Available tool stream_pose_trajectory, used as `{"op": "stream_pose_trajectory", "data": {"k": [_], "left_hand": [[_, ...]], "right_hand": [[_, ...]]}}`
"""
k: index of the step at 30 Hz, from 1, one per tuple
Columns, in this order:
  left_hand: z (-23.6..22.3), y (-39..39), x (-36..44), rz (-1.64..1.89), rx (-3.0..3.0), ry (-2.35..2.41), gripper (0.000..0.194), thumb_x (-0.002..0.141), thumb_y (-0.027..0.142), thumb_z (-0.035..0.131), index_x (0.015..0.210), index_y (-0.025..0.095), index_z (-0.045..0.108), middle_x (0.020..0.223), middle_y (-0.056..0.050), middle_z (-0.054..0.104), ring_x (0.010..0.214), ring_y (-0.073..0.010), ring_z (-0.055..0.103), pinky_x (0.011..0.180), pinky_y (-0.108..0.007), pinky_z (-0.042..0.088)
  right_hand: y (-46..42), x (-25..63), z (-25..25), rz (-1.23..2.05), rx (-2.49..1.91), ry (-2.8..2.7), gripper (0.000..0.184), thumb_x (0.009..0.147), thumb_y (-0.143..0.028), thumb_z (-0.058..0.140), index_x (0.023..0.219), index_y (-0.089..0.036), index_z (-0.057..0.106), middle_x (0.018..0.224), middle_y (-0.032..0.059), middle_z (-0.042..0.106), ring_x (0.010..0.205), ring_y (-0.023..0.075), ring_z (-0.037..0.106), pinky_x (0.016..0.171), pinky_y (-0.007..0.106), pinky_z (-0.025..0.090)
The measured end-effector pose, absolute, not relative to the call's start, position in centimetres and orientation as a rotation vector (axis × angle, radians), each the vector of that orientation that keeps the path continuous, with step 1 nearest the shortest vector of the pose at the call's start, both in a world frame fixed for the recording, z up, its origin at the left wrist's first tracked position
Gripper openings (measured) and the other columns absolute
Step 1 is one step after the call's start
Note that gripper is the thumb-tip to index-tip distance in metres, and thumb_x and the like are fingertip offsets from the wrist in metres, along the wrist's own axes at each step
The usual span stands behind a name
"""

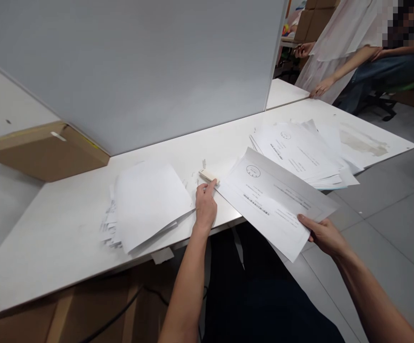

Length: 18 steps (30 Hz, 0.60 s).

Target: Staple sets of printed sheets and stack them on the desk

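Observation:
A small cream stapler (207, 176) lies on the white table, with a corner of a printed sheet (271, 190) up against its near end. My left hand (206, 205) is closed at that end, index finger on top and the other fingers curled. At the sheet's opposite end, my right hand (323, 233) pinches the edge, thumb above and fingers below. The sheet bears a round stamp and lines of print, and hangs partly past the table edge. Left of my left hand is a stack of blank-side-up papers (150, 205). A pile of printed sheets (296, 147) lies farther right.
A grey partition panel (157, 71) rises along the back of the table (67, 228). A cardboard box (46, 150) leans at the left. Another person's hand (323, 86) rests at the far table corner. Cardboard and a black cable (117, 317) are below the front edge.

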<state>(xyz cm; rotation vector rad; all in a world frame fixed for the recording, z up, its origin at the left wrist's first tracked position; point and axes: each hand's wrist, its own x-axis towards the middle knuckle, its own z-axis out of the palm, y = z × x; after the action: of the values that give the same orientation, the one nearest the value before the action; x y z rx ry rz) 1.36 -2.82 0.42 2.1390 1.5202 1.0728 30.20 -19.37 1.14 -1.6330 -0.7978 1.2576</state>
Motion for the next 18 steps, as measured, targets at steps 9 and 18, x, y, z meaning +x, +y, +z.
{"op": "stream_pose_trajectory", "data": {"k": [9,18], "left_hand": [[0.3,-2.9,1.4,1.043,2.227,1.566,0.06,0.076,-0.002,0.032,0.127,0.02,0.054,0.107,-0.012,0.048,0.102,-0.0237,0.049,0.093,-0.041,0.043],[0.1,-3.5,1.5,0.98,2.352,1.45,0.049,0.085,0.004,0.034,0.13,0.02,0.047,0.103,-0.011,0.058,0.096,-0.0222,0.052,0.087,-0.041,0.045]], "right_hand": [[-19.7,30.6,2.4,1.179,-1.637,-0.7,0.051,0.071,-0.048,0.069,0.037,-0.019,0.044,0.034,-0.0013,0.037,0.035,0.0089,0.033,0.033,0.025,0.027],[-15.0,24.1,8.2,1.265,-1.202,-0.682,0.042,0.07,-0.043,0.072,0.046,-0.017,0.048,0.029,-0.0083,0.029,0.026,0.0029,0.021,0.026,0.019,0.014]]}}
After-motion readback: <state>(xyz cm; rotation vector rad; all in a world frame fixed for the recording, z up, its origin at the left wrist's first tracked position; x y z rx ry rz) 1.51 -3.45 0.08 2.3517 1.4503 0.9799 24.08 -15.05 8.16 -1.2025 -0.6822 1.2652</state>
